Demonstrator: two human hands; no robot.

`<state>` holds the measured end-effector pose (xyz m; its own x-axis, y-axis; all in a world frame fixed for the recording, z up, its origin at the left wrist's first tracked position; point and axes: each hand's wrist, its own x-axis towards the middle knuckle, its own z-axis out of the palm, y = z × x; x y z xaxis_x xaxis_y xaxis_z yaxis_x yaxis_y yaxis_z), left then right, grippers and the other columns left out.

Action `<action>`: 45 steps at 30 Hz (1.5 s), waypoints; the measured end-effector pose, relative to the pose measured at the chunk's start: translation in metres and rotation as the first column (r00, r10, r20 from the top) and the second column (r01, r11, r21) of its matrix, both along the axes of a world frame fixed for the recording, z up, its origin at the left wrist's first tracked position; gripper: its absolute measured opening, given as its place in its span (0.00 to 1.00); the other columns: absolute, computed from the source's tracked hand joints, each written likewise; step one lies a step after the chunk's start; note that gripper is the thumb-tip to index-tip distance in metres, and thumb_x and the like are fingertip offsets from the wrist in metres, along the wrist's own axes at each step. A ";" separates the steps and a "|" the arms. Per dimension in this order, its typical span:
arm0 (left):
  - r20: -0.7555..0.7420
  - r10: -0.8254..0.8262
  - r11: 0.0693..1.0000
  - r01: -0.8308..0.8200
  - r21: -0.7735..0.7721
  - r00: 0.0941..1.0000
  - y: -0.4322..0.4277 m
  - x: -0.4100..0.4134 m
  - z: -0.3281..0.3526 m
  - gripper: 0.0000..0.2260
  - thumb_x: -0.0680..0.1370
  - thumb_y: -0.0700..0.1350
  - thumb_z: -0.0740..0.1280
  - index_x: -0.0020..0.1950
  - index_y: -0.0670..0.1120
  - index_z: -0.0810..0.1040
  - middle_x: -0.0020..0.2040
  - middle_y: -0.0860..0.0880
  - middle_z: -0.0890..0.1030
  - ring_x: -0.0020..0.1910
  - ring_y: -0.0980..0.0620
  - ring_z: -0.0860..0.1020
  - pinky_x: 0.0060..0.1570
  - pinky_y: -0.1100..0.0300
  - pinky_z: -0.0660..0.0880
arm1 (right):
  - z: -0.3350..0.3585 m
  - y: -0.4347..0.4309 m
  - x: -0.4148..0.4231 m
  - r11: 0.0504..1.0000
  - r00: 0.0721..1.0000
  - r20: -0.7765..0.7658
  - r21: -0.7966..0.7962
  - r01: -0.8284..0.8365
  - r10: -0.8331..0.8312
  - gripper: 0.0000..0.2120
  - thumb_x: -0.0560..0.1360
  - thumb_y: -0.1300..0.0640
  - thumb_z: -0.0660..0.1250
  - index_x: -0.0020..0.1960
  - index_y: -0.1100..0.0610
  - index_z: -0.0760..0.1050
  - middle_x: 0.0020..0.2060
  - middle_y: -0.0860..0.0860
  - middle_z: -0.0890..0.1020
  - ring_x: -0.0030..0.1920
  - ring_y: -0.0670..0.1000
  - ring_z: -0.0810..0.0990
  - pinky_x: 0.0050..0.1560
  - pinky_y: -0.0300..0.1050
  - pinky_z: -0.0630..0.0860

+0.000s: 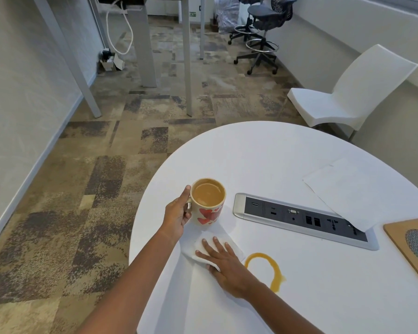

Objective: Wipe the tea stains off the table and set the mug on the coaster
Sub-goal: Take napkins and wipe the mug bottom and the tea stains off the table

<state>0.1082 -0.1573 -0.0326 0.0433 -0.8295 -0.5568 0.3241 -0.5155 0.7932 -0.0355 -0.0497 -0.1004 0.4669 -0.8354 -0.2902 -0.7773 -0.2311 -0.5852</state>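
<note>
A mug (208,205) with red hearts, full of milky tea, is near the left edge of the round white table (263,155). My left hand (177,214) grips its handle side. My right hand (223,260) lies flat, fingers spread, pressing a white tissue (234,248) onto the table just below the mug. A ring-shaped brown tea stain (276,273) sits right of the tissue. The wooden coaster (403,244) with a grey woven centre lies at the right edge.
A recessed power socket strip (299,219) runs across the table's middle. A white paper sheet (348,191) partly covers its right end. A white chair (348,92) stands behind the table; office chairs (261,34) and desk legs (186,59) stand farther back.
</note>
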 end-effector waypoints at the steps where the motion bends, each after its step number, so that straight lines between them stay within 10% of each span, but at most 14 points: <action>1: 0.002 -0.006 1.000 0.006 0.000 1.000 0.000 -0.001 -0.001 0.15 0.75 0.53 0.66 0.33 0.49 0.66 0.30 0.50 0.61 0.29 0.55 0.59 0.16 0.73 0.61 | 0.000 0.002 0.001 1.000 1.000 0.000 0.008 -0.002 0.002 0.45 0.63 0.31 0.27 0.74 0.47 0.54 0.76 0.46 0.47 0.70 0.45 0.32 0.70 0.44 0.33; 8: 0.001 -0.020 1.000 0.020 0.004 1.000 0.002 -0.010 -0.003 0.16 0.75 0.54 0.66 0.32 0.49 0.65 0.29 0.50 0.60 0.28 0.55 0.59 0.18 0.72 0.61 | 0.012 0.012 0.003 0.997 0.999 -0.041 0.077 -0.013 0.017 0.22 0.81 0.50 0.45 0.74 0.47 0.54 0.76 0.47 0.47 0.72 0.45 0.34 0.72 0.46 0.33; 24: 0.004 -0.043 0.999 0.043 0.032 0.999 0.012 -0.022 -0.006 0.17 0.75 0.54 0.65 0.32 0.49 0.64 0.30 0.50 0.61 0.29 0.55 0.60 0.19 0.72 0.62 | 0.052 0.042 -0.008 0.888 0.989 0.070 0.452 0.086 -0.132 0.22 0.80 0.44 0.48 0.74 0.42 0.54 0.77 0.45 0.48 0.77 0.51 0.47 0.75 0.50 0.45; 29: -0.005 -0.047 0.998 0.048 0.044 0.999 0.018 -0.023 -0.008 0.17 0.75 0.54 0.65 0.32 0.49 0.65 0.30 0.50 0.61 0.29 0.55 0.60 0.19 0.72 0.62 | 0.063 0.046 -0.022 0.856 0.922 0.256 0.501 0.130 -0.290 0.22 0.79 0.44 0.51 0.72 0.45 0.61 0.71 0.42 0.63 0.70 0.46 0.63 0.71 0.43 0.59; 34: -0.033 -0.022 0.998 0.024 0.056 0.999 0.024 -0.024 -0.011 0.17 0.75 0.53 0.65 0.31 0.49 0.63 0.30 0.50 0.61 0.28 0.55 0.60 0.18 0.72 0.63 | 0.087 0.044 -0.056 0.722 0.622 0.455 0.634 0.276 -0.637 0.16 0.68 0.44 0.60 0.48 0.53 0.76 0.38 0.44 0.83 0.37 0.40 0.79 0.41 0.33 0.76; 45: -0.016 -0.009 0.998 0.010 0.062 1.000 0.036 -0.027 -0.008 0.15 0.75 0.54 0.65 0.32 0.49 0.68 0.31 0.50 0.63 0.30 0.54 0.62 0.33 0.65 0.63 | 0.089 0.044 -0.124 0.468 0.097 0.465 0.814 0.344 -0.880 0.20 0.74 0.52 0.60 0.60 0.63 0.73 0.43 0.56 0.86 0.42 0.54 0.86 0.39 0.47 0.83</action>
